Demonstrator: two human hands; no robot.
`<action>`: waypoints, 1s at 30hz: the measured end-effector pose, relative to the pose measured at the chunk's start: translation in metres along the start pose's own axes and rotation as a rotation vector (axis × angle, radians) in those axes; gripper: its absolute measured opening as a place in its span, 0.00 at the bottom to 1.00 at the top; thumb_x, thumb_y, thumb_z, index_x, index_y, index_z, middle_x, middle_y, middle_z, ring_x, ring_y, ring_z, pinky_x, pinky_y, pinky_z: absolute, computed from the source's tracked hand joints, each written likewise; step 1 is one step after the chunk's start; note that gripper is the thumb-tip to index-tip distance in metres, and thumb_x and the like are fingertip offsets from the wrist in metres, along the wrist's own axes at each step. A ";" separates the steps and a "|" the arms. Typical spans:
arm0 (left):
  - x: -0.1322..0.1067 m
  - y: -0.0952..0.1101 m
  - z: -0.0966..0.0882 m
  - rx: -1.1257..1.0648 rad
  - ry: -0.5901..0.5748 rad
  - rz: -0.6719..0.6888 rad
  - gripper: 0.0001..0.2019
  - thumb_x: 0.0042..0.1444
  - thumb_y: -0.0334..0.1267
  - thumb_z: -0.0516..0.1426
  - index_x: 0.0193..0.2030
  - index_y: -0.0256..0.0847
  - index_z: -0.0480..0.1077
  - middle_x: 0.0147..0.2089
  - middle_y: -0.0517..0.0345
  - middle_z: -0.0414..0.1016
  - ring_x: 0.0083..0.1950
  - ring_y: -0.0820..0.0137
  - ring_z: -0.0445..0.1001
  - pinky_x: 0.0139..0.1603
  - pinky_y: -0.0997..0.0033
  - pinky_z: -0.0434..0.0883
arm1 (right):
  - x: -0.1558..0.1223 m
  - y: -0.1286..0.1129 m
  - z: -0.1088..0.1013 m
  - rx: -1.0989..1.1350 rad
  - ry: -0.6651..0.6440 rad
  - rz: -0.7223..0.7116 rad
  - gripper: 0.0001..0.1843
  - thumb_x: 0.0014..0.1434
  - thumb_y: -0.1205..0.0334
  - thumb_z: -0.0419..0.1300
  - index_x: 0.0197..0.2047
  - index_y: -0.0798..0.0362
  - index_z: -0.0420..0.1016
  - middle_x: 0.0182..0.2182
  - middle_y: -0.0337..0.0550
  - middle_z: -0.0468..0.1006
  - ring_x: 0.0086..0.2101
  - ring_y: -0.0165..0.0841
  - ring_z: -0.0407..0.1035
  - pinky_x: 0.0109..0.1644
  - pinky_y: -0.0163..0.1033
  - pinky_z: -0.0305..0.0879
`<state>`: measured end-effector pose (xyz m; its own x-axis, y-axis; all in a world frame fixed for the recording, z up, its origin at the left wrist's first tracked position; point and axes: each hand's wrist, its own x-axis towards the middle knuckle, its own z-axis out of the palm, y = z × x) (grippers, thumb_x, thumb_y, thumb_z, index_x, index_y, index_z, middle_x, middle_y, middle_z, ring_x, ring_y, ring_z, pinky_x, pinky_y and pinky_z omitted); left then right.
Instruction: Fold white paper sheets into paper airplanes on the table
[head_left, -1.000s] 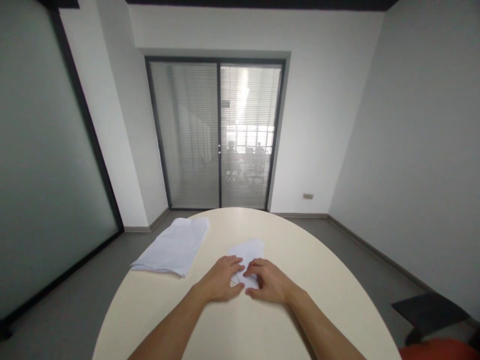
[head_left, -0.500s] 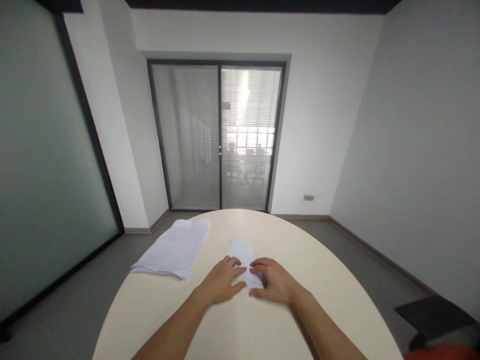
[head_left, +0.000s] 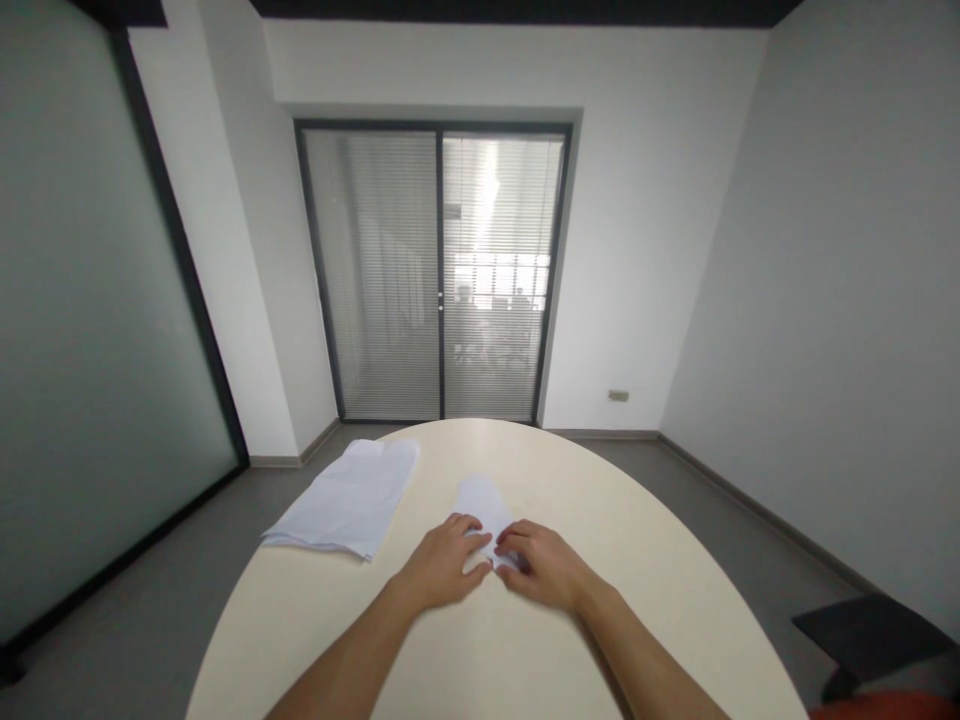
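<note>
A small folded sheet of white paper (head_left: 481,496) lies on the table under both of my hands, its far end showing beyond the fingers. My left hand (head_left: 448,562) grips its left side, fingers bent and thumb at the near end. From the right, my right hand (head_left: 543,564) has its fingers curled over the near right part, the thumb close to my left thumb. Between the hands the paper's near edge is mostly covered, so the fold there is hard to make out.
A stack of white paper (head_left: 349,498) rests at the left edge of the round cream table (head_left: 480,660). Past the table are a glass door with blinds (head_left: 491,270) and a white wall (head_left: 637,200). Something black and flat (head_left: 870,632) stands at the lower right.
My right hand has shifted slightly left, closer to the left hand, and its fingers now cover the paper's near right corner. The left hand stays almost in place.
</note>
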<state>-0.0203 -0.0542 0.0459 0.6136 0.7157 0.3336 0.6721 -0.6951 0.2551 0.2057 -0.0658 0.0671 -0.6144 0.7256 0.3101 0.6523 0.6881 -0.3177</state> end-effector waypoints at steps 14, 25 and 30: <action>0.009 0.002 0.007 0.026 0.031 -0.129 0.11 0.63 0.43 0.55 0.49 0.47 0.74 0.48 0.56 0.74 0.53 0.62 0.69 0.54 0.63 0.68 | 0.003 -0.003 -0.001 -0.019 -0.015 0.003 0.09 0.61 0.60 0.57 0.41 0.50 0.76 0.38 0.43 0.80 0.41 0.36 0.72 0.47 0.37 0.65; 0.008 0.006 0.007 0.043 0.040 -0.149 0.10 0.63 0.44 0.55 0.48 0.47 0.73 0.47 0.55 0.74 0.52 0.61 0.69 0.53 0.63 0.68 | 0.004 0.000 0.005 -0.044 0.041 0.072 0.07 0.63 0.63 0.54 0.36 0.51 0.73 0.36 0.44 0.76 0.41 0.36 0.68 0.47 0.38 0.63; 0.008 0.007 0.009 0.040 0.051 -0.124 0.10 0.64 0.42 0.55 0.48 0.45 0.73 0.47 0.54 0.73 0.52 0.62 0.69 0.54 0.64 0.67 | 0.002 0.002 0.007 -0.064 0.052 0.096 0.06 0.63 0.65 0.54 0.37 0.52 0.72 0.37 0.44 0.75 0.41 0.36 0.67 0.47 0.39 0.62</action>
<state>-0.0068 -0.0523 0.0421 0.5033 0.7912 0.3476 0.7583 -0.5972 0.2613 0.2028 -0.0626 0.0607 -0.5250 0.7855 0.3277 0.7350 0.6126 -0.2908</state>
